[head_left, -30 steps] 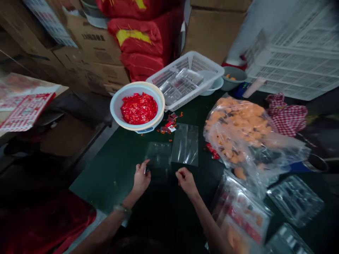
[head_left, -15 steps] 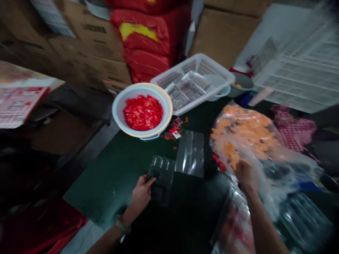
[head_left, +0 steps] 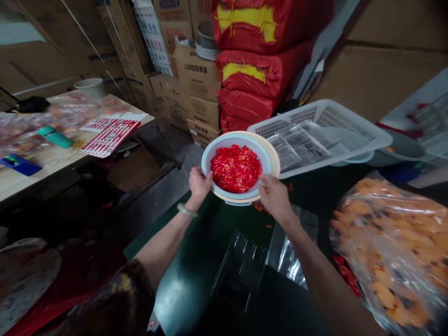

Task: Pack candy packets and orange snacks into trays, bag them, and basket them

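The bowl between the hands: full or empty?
Partly full: the bowl holds red packets heaped below its rim; left hand and right hand hold it.

**Bowl Between Two Hands**

The round pale plastic bowl (head_left: pixel 268 161) holds small red sachets (head_left: pixel 236 169) at the far edge of the dark green table (head_left: pixel 196 275), the left hand (head_left: pixel 199 184) on its left rim, the right hand (head_left: pixel 275 198) on its right. Behind and to its right stands the white slotted plastic basket (head_left: pixel 353 122) — clear plastic trays (head_left: pixel 301 145) lie in it. A clear compartmented tray (head_left: pixel 241 266) lies nearer the person; the clear bag of orange snacks (head_left: pixel 395 242), far right.
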The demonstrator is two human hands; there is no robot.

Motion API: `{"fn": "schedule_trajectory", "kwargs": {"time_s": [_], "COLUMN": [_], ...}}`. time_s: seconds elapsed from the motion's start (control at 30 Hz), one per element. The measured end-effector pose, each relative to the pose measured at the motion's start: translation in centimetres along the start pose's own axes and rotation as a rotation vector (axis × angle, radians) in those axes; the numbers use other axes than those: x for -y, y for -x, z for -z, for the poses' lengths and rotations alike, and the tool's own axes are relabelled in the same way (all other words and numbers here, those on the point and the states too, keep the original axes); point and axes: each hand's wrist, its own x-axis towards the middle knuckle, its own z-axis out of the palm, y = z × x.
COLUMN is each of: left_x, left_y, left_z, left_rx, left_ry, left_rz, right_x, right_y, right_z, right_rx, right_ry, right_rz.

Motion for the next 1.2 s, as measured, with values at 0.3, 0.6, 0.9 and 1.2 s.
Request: {"fn": "schedule_trajectory", "kwargs": {"time_s": [0.3, 0.6, 0.9, 1.2], "left_x": [-0.3, -3.9, -4.4, 4.1], "left_y": [-2.7, 3.2, 17.0, 21.5], "left_z": [0.6, 1.1, 2.7, 1.7], "left_rx": [0.156, 0.392, 0.885, 0.881], "left_ry": [-0.204, 0.459, 1.005, 0.937], "left_rz": [0.007, -0.285, 0.258, 0.475], "right_x": [0.9, 1.1, 4.4, 0.2], "right_y": [-6.7, -5.7, 9.0, 19.7], "right_z": [-7.7, -4.8, -1.6, -3.9], "right_rx": [0.402, 0.120, -0.207, -0.226], "right_ry": [0.329, -0.148, -0.812, -1.285], "right_rz": [-0.080, -0.110, -0.360, -0.885]}}
